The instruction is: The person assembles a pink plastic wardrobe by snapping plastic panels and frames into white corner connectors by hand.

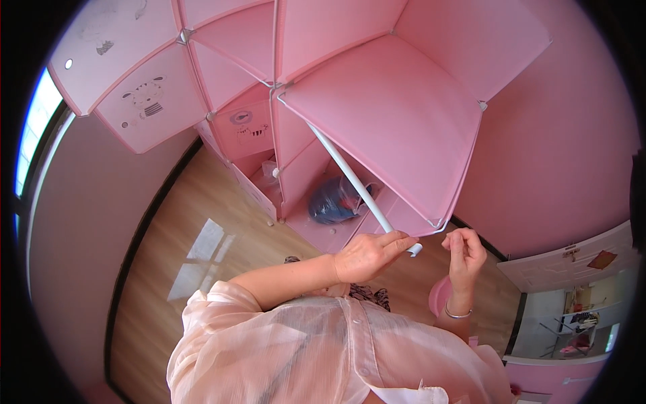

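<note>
Fingers of our left hand [367,256] wrap the near end of a long white rod [350,178], and that is the one thing firmly held in the head view. We grip it close to its open end, which pokes out just past the knuckles, so the far end can be steered; that far end reaches up to a white corner joint [279,97] of the pink panel wardrobe [383,108]. The rod runs slantwise along the lower edge of a pink shelf panel, seemingly as a hanging rail for that compartment.

Our left forearm comes in from the lower left, bent across the chest over the sheer pink shirt [323,357], wrist straight, hand closed round the rod. Our right hand [464,252] is raised just beside the rod's end but apart from it, fingers curled loosely, tips pinched together; whether it holds something small we cannot tell. A thin bracelet [457,314] sits on that wrist.

Lower in the wardrobe lies a dark blue bag [331,200]. Doors with cartoon animal prints [145,101] hang open at left above the wooden floor [195,222].
</note>
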Available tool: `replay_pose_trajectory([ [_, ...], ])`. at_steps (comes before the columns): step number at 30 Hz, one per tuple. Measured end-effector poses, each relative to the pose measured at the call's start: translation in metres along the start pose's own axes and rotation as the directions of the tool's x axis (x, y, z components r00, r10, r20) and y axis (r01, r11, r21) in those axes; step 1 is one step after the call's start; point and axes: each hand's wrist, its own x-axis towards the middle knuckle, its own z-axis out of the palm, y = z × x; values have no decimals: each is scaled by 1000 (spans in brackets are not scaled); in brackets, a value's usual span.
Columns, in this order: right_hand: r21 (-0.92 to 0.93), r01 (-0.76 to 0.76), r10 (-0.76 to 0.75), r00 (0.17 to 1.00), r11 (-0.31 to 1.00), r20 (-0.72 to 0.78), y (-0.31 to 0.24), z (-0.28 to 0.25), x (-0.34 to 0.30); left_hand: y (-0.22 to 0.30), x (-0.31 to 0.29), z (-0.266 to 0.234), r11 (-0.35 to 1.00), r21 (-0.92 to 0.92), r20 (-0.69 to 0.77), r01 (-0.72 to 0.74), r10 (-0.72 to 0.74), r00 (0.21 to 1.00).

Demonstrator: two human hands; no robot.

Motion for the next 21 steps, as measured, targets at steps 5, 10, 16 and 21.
replay_pose_trajectory([
  [5,-87,-298,310,922,951,230,-24,23,-32,-4,-16,11,1000,2,-29,7,-7,1000],
  [10,359,-579,564,811,732,156,-10,53,-29,-19,0,18,995,-97,-49,-33,29,998],
  [16,477,-463,519,855,747,17,5,72,-34,-41,-10,-19,983,-134,-225,-128,96,970],
  [21,554,-427,560,824,715,-87,6,88,-30,-114,-8,-111,947,-67,-874,313,-207,439],
])
